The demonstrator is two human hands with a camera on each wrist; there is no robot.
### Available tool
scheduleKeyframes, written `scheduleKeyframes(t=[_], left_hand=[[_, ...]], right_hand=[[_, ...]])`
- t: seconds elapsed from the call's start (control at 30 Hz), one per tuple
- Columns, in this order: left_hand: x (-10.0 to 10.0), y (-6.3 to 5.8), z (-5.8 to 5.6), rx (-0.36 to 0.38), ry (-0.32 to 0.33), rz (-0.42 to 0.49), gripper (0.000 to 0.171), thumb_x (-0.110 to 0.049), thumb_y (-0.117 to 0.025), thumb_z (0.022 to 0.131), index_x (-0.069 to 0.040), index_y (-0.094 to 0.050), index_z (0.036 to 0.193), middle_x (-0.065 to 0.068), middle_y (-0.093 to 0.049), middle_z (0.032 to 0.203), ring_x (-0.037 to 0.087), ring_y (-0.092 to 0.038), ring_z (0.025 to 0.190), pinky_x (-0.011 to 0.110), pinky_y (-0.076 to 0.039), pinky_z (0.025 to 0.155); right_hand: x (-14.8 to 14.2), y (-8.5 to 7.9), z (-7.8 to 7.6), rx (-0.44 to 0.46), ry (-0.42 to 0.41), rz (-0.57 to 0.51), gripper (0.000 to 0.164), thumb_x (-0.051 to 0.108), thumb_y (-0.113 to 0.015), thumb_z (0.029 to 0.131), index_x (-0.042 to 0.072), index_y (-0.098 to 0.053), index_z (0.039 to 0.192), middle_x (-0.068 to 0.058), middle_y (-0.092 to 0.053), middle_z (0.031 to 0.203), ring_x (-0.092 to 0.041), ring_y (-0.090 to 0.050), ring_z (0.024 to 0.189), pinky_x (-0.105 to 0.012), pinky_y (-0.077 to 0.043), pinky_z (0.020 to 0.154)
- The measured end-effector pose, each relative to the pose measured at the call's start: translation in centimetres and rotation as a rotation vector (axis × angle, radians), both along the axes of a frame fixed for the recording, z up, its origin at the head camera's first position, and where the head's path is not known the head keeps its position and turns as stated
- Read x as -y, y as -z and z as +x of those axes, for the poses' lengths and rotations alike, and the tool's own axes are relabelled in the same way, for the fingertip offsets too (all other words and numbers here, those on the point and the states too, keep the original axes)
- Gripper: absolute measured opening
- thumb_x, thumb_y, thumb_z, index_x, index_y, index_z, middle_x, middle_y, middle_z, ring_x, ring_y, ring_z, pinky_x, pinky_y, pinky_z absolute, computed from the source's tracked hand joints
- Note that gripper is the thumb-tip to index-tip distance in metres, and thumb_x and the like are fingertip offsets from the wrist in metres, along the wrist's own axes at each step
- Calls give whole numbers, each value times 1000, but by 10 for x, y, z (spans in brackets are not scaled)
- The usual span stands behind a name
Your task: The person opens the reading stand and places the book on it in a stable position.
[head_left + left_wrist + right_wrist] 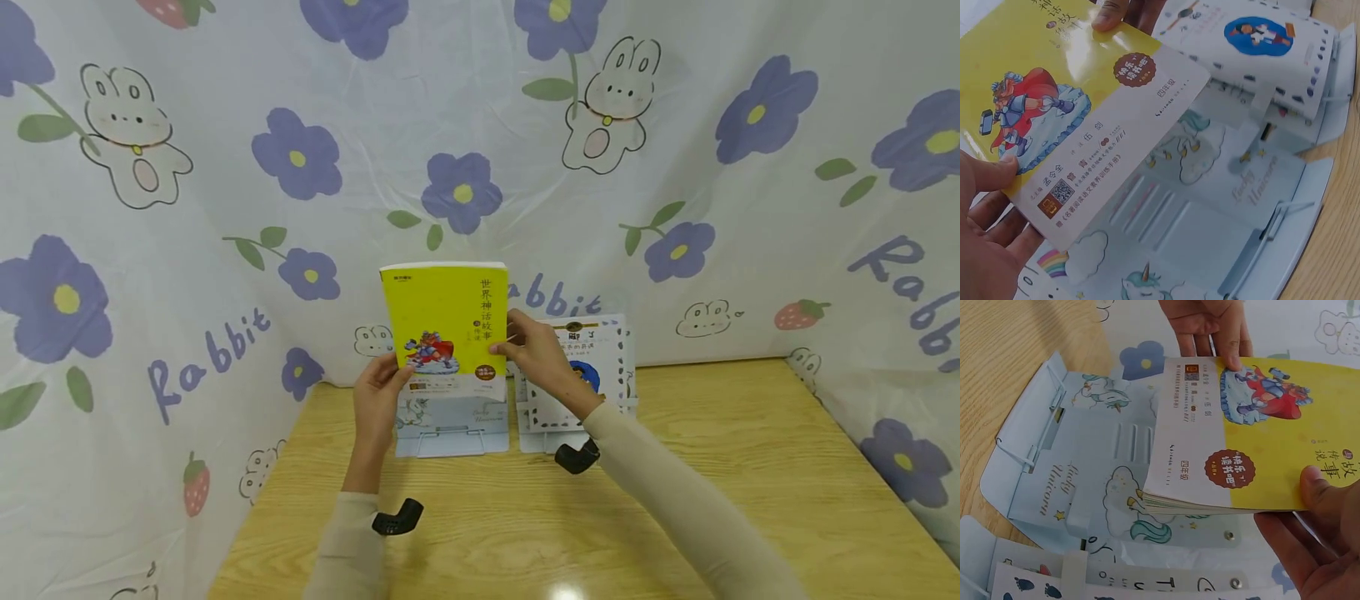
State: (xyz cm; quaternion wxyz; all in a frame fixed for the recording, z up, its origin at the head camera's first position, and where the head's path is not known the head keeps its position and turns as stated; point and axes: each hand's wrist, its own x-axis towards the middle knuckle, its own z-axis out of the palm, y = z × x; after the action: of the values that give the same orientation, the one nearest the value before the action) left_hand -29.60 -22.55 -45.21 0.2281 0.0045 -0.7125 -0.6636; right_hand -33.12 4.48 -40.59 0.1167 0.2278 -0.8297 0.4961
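Note:
A yellow paperback book [442,317] with a white lower band and a caped cartoon figure is held up by both hands, front cover showing. My left hand [378,392] pinches its lower left edge, thumb on the cover and fingers behind. On the opposite side, my right hand [540,350] grips the right edge in the same way, its thumb [1319,484] on the cover. Behind and below the book stands a pale blue unicorn book stand [1210,206], with its upper part hidden by the book in the head view.
Right of that stand, a second book stand [534,442] holds a white book [551,400] with a blue round picture and footprint border. Both stand on a wooden table [712,467]. A flowered rabbit-print curtain [375,208] hangs behind the table and along its sides.

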Motion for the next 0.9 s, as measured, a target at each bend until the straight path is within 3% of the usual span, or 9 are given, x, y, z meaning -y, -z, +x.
scheduleKeyframes(t=[0.13,0.33,0.57,0.8,0.9], left_hand=[[9,4,-7,5,-19,-7,29,-5,-75,99,3,-70,127,13,-79,115,2,-71,92,16,-58,86],[17,13,-15,6,-14,18,28,-3,-74,99,4,-71,126,11,-80,111,2,-72,91,17,-57,85],[23,24,-21,11,-17,-1,26,-2,-74,99,6,-71,124,26,-76,117,3,-71,89,17,-56,84],[29,35,-22,77,-67,-76,25,-5,-74,99,0,-74,124,16,-70,117,9,-66,98,14,-54,84],[30,38,-21,91,-90,-104,25,-8,-76,99,-2,-75,123,18,-71,117,13,-62,101,16,-52,81]], right_hand=[[10,5,-6,17,-14,4,30,15,-75,101,14,-65,129,-13,-78,114,-31,-79,103,-44,-65,88],[21,14,-14,37,-35,16,27,12,-70,104,13,-62,129,-15,-77,118,-33,-77,110,-46,-64,94],[27,23,-22,33,-51,38,22,9,-67,105,10,-62,126,-17,-78,120,-34,-76,114,-49,-62,95],[29,36,-25,19,-45,66,19,11,-68,105,11,-64,123,-13,-79,115,-31,-76,110,-47,-62,93],[29,39,-26,10,-36,65,17,10,-69,104,11,-65,121,-12,-78,112,-29,-76,108,-46,-62,93]])
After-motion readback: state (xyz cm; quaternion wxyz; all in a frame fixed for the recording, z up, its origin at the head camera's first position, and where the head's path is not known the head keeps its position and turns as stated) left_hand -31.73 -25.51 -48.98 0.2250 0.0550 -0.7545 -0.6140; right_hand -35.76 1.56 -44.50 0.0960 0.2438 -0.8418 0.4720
